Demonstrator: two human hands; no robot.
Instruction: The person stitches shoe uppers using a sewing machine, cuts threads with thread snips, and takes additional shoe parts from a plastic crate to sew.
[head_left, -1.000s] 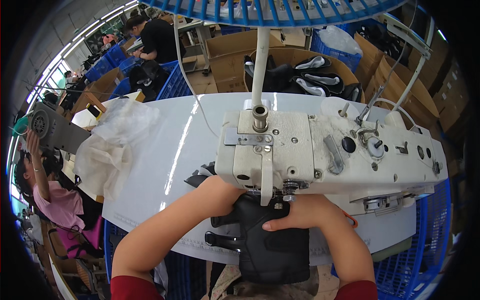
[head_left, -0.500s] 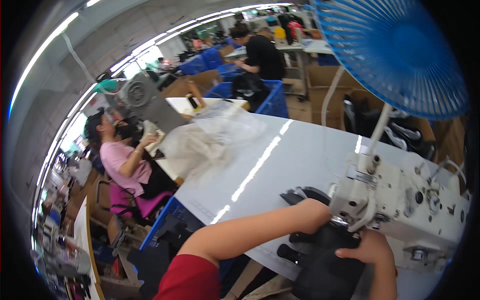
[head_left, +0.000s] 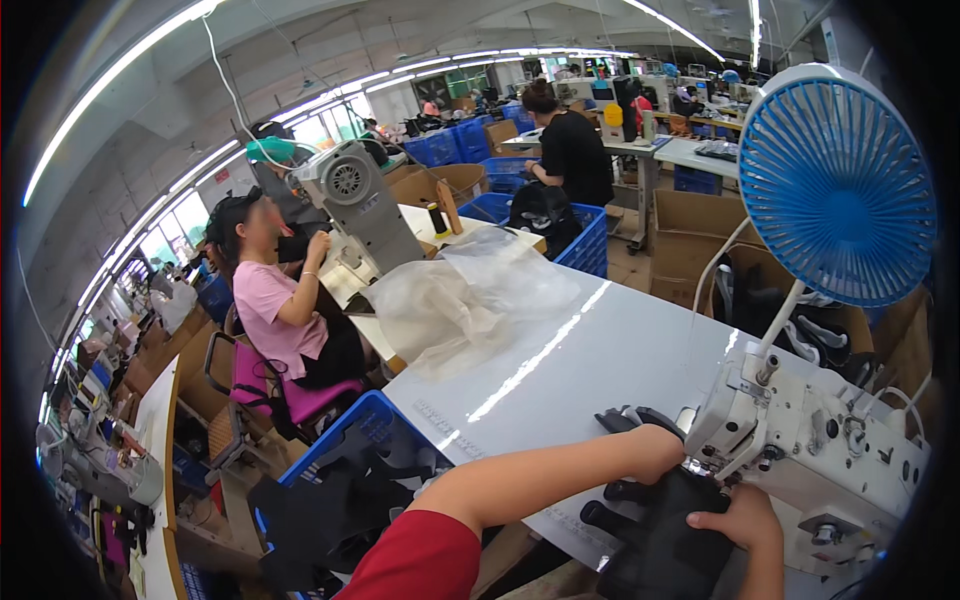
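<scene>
A black padded fabric piece lies under the head of a white sewing machine, its near end hanging toward me. My right hand grips its right side, thumb on top, close below the machine's needle area. Reaching across from the left, my left hand bends down at the piece's far side beside the machine head; its fingers are hidden. Dark tube-like parts stick out from the piece's left side. Beyond my left wrist, more black material rests on the white table.
Crumpled translucent plastic sheeting covers the table's far left. A blue fan stands above the machine. Below the left table edge is a blue crate with black pieces. A person in pink sits at another machine; one in black stands farther off.
My view has tilted up and steadied, so the scene sits lower in the picture. Both hands stay at the black piece by the machine. The seated person's raised hand has moved slightly.
</scene>
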